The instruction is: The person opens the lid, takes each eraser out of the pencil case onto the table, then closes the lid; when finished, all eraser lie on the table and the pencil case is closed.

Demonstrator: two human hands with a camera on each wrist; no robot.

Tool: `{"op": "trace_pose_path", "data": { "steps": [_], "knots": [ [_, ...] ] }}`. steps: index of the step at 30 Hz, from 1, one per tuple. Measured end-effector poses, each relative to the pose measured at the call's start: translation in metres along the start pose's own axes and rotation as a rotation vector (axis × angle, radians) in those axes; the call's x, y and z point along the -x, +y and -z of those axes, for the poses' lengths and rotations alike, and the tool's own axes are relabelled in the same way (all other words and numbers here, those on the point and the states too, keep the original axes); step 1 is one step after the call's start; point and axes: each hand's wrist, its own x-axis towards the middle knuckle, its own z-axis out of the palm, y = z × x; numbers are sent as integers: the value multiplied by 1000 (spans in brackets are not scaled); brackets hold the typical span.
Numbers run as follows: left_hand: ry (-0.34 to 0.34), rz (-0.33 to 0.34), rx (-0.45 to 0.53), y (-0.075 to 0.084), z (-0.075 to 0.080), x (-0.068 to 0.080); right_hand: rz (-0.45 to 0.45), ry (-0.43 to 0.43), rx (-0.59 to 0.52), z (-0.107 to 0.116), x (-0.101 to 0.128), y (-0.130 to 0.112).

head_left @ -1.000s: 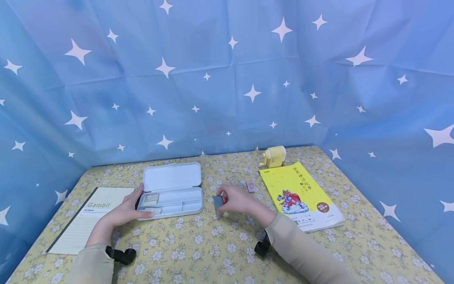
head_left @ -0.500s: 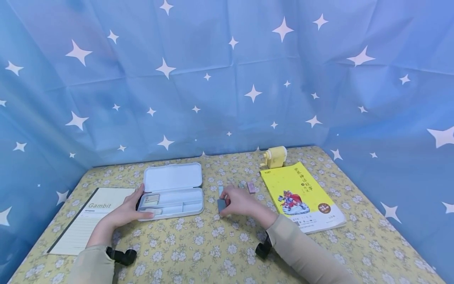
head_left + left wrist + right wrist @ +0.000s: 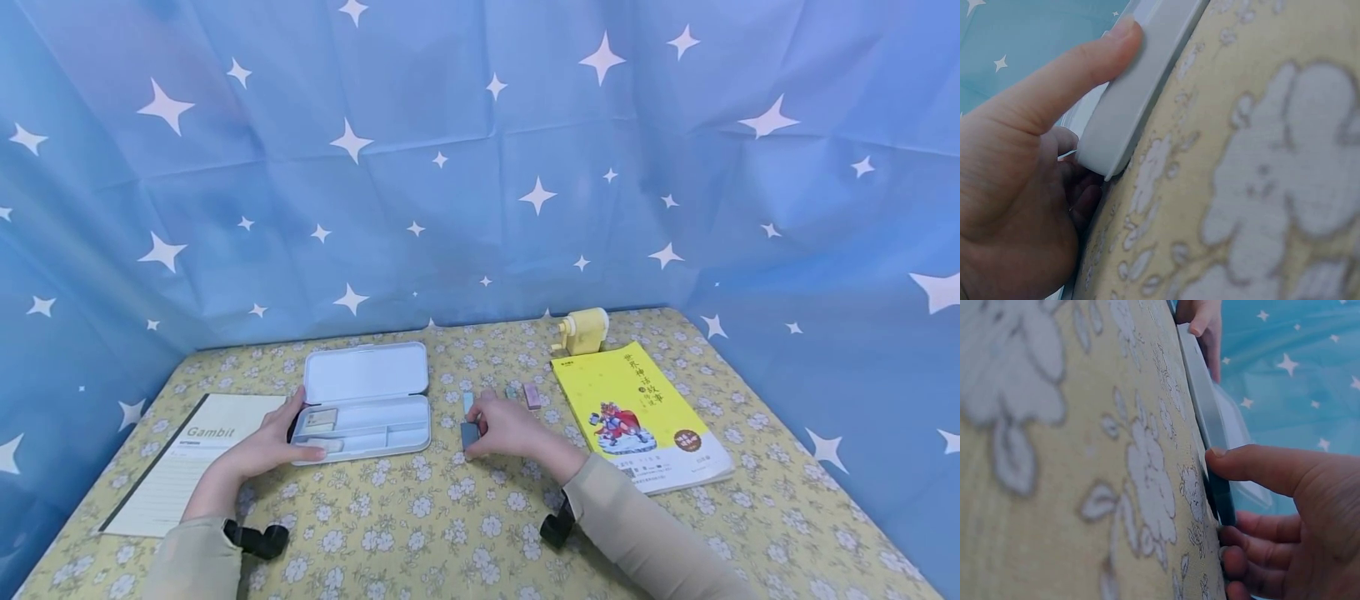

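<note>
Two-handedly grips: with left hand (image 3: 262,440), open white rectangular case (image 3: 365,415); with right hand (image 3: 512,427), flat dark blue-grey block (image 3: 468,437), at case's three o'clock.

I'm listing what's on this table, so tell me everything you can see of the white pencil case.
The white pencil case lies on the flowered tablecloth, right of the notebook, its hinged lid swung back open. It looks smooth and hard, plastic or metal. Inside are compartments; two small pale blocks sit toward the left. The left hand grips the left end, thumb over the front rim.
</note>
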Motion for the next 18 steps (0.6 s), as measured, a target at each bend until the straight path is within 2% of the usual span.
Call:
{"op": "trace_pose_path", "data": {
  "steps": [18],
  "knots": [
    [-8, -1, 15, 2, 0, 0, -11, -8, -15, 0, -1, 2]
  ]
}}
